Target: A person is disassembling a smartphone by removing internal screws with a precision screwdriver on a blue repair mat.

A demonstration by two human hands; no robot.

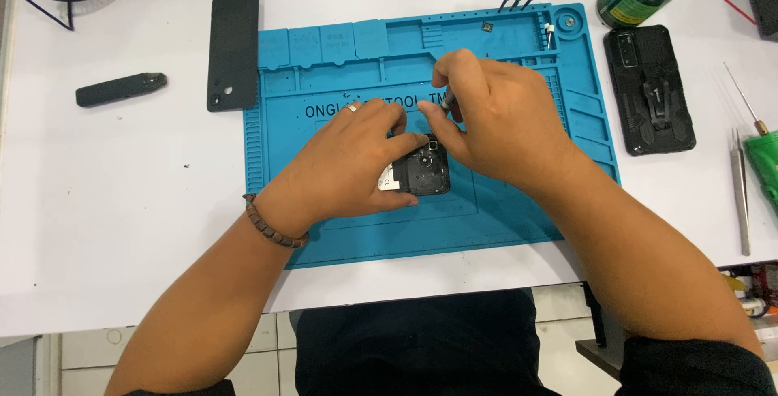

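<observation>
Your left hand [356, 157] lies flat over an opened phone [420, 171], fingers curled round its upper edge and pinning it to the blue repair mat [324, 226] near the mat's middle. Your right hand [494, 116] is closed in a pinch on a thin tool [447, 102], most likely a small screwdriver, with its tip coming down at the phone's top end; the tip itself is hidden by your fingers.

By the look of it the job is partway through: the back cover [233, 49], a smooth dark slab, already lies off the mat beside its top left corner, and the phone's dark inner frame is bare, with a pale patch at its left side. Small parts sit in the moulded trays along the mat's top edge, so I judge some pieces are out and more are still fastened.

The mat is soft-looking silicone with ribbed borders. Right of it lies a second phone in a rugged black case [651, 92], matte and ridged. Steel tweezers [740, 201] lie near the table's right edge, slim and shiny. A beaded bracelet [271, 226] circles your left wrist.
</observation>
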